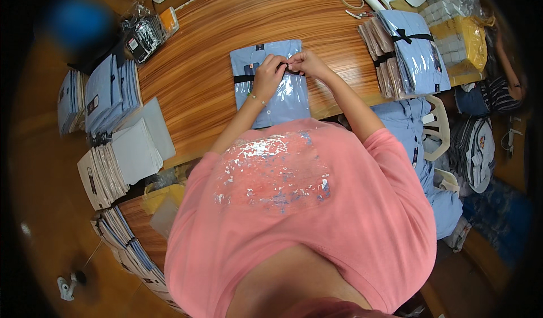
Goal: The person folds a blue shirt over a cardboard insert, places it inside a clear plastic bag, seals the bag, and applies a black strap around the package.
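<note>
Nearest to me, the pink shirt (pixel 300 216) of the person fills the lower middle of the frame, both forearms running up from it toward the centre. Just above, on the wooden worktop (pixel 198 75), lies a folded light-blue shirt in a clear bag (pixel 283 100), flat and square to the person, with a black ribbon (pixel 243 79) crossing it near its upper part.

Both hands meet over that ribbon, a little right of the pack's middle. The left hand (pixel 267 76) has its fingers curled down and pinched on the ribbon; the right hand (pixel 308 63) is pinched close against it, so the two are together, nipped on the band where a knot would sit.

I'd judge the pack light and soft, with some stiffness from the fold, and slick because of the film; it would slide on the polished wood if tugged sideways. The ribbon is thin and limp, best taken by its ends with fingertips, while the pack itself is best lifted by its two long edges.

Further off, left of the frame, stacks of folded blue shirts (pixel 110 92) and flat grey packs (pixel 136 151) stand on the worktop's edge. At the upper right sits a bundle already tied with ribbon (pixel 416 58), with a yellow bag (pixel 469 41) beyond it.
</note>
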Available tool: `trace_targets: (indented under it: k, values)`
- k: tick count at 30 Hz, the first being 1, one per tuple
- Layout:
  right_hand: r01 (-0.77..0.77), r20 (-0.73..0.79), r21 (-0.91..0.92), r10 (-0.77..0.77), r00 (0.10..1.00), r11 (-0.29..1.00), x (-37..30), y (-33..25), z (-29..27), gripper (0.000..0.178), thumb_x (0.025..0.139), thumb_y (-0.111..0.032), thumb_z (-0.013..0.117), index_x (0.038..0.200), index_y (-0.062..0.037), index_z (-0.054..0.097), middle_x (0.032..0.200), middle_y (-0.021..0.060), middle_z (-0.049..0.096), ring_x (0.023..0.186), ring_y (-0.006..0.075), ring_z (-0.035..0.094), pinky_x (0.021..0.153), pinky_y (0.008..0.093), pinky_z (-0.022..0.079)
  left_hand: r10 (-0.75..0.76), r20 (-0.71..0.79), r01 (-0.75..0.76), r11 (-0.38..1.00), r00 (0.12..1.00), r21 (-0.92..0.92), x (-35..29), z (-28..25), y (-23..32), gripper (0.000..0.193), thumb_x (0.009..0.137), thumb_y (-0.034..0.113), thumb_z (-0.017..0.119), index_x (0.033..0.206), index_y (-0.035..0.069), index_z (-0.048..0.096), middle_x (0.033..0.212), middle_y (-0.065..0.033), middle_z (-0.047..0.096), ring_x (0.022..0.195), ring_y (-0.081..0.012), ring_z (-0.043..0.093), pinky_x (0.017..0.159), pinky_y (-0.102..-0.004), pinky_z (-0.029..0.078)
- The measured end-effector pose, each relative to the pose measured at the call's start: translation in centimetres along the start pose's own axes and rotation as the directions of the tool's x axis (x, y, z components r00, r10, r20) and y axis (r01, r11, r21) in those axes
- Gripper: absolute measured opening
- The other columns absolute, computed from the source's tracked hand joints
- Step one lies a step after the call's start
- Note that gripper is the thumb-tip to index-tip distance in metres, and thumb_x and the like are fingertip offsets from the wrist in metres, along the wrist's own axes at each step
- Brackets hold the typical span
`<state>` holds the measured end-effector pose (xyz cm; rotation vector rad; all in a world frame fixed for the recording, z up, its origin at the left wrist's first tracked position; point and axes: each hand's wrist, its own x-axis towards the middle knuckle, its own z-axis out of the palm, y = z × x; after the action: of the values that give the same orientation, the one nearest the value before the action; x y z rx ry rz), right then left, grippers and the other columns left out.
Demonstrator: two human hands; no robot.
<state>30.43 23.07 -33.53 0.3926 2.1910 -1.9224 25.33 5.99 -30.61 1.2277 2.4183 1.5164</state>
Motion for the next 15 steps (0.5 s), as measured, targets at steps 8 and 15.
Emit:
trace_targets:
  k: [8, 15]
  values:
    - [0.253, -0.17, -0.191, -0.286, 0.943, 0.948, -1.1, 0.9, 0.6, 0.008, 0.075, -0.008, 0.067, 0.081, -0.0026, 0.069, 0.075, 0.0067, 0.065, 0.07, 0.0159, 0.06, 0.061, 0.0286, 0.047, -0.067, 0.009, 0.066, 0.992, 0.998, 0.108, -0.5, -0.3, 0.5, 0.013, 0.076, 0.012, 0.066, 0.085, 0.008, 0.057, 0.079, -0.0086, 0.06, 0.069, -0.0267, 0.059, 0.061, -0.037, 0.043]
    - [0.246, -0.179, -0.771, -0.571, 0.801, 0.587, -3.2, 0.3, 0.6, 0.017, 0.068, -0.013, 0.067, 0.083, -0.0056, 0.068, 0.08, 0.0096, 0.06, 0.081, 0.03, 0.055, 0.076, 0.0369, 0.046, -0.247, 0.11, 0.2, 0.925, 0.963, 0.325, -1.7, -0.6, -0.6, 0.027, 0.072, 0.02, 0.071, 0.093, 0.014, 0.056, 0.076, -0.0026, 0.063, 0.084, -0.0234, 0.058, 0.085, -0.0411, 0.031]
